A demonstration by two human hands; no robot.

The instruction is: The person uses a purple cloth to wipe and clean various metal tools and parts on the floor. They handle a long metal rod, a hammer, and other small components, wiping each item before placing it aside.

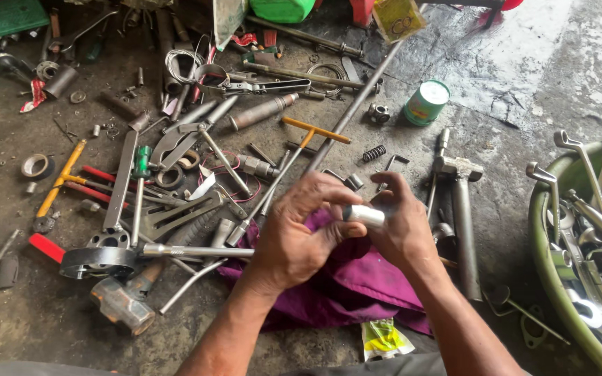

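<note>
A short shiny metal cylinder [365, 215], like a socket or sleeve, is held between both hands above a purple cloth [357, 285] on the floor. My left hand [294, 237] grips its left end with the fingers curled over it. My right hand [402, 223] pinches its right end with the thumb raised. The purple cloth lies under both hands, and part of it seems bunched into my left palm.
Many tools litter the dirty floor: a hammer [123, 301], an orange T-handle wrench [301, 143], a long steel rod [353, 104], a green tin [426, 102]. A green basin [548, 278] of spanners stands at the right. A yellow packet [384, 339] lies near me.
</note>
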